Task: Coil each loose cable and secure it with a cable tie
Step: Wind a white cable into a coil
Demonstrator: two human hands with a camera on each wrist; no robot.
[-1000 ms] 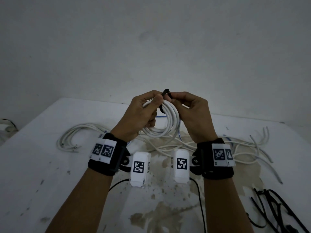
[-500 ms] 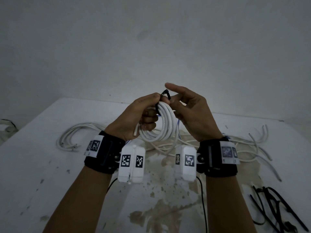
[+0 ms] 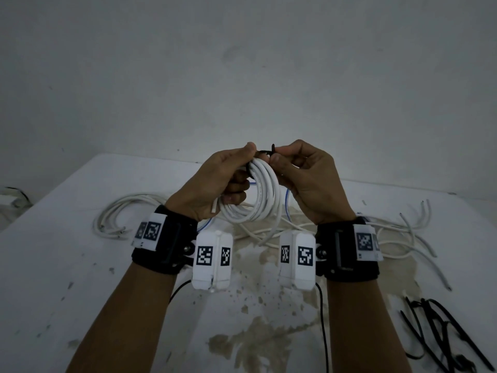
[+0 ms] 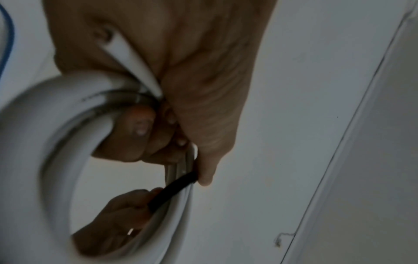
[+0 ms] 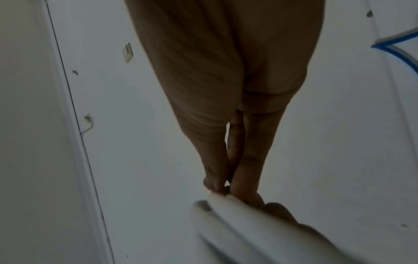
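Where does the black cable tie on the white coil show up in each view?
Head: black cable tie upper centre, between both thumbs.
Left wrist: lower centre, crossing the coil.
Right wrist: hidden behind the pinching fingers.
Shared landmark: white coil.

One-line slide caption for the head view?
Left hand holds white coil; right hand pinches black cable tie.

Two hands are seen: left hand, right hand. One coiled white cable is counted, with one black cable tie at its top. One heap of loose white cables and one pile of spare black ties are noted on one table; strand numbers cannot be told.
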